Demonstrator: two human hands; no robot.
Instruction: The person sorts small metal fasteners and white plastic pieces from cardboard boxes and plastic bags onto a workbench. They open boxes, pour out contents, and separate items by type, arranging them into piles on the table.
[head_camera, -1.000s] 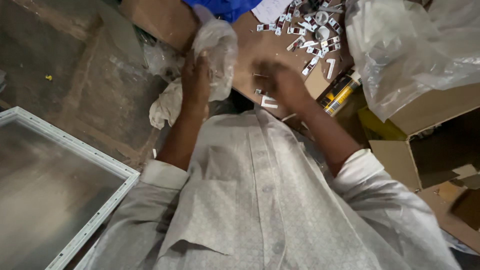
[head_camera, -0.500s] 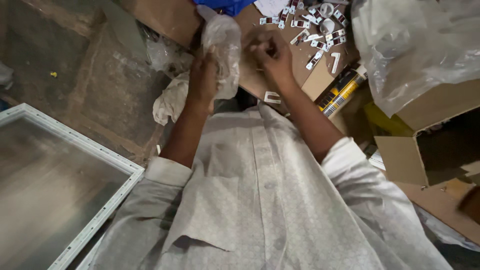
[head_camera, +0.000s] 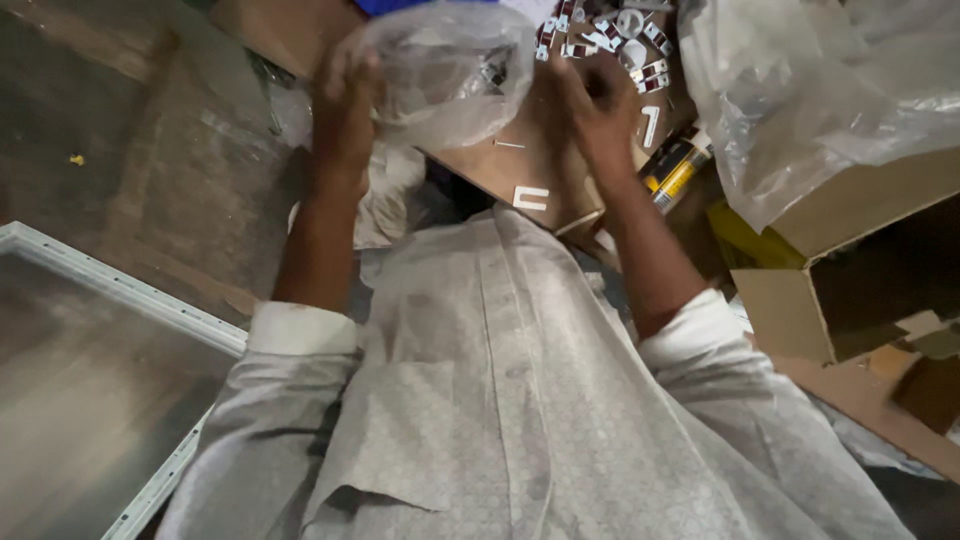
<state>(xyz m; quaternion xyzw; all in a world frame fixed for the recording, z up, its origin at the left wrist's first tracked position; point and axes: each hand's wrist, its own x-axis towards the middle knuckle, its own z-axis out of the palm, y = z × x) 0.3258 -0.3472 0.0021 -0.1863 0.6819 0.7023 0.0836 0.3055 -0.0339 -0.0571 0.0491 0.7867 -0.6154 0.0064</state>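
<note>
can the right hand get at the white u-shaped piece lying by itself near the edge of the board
Probably yes. The white U-shaped piece lies bare on the brown board, nothing covering it, just below and left of the right hand. The left hand grips the clear plastic bag off to the side, so the way looks free.

The clear plastic bag (head_camera: 445, 70) was thin, crumpled and glossy, bunched into a rounded puff that was held up off the brown cardboard sheet (head_camera: 500, 165) at its left edge, its mouth turned toward the right, with a few small dark pieces faintly visible through the film. The small white plastic clips (head_camera: 610, 35) lay scattered in a loose heap on the far end of the cardboard, just right of the bag, mostly short bracket-shaped pieces with darker insides. One U-shaped white clip (head_camera: 530, 197) lay flat and alone nearer the cardboard's front edge, well apart from the heap.
</note>
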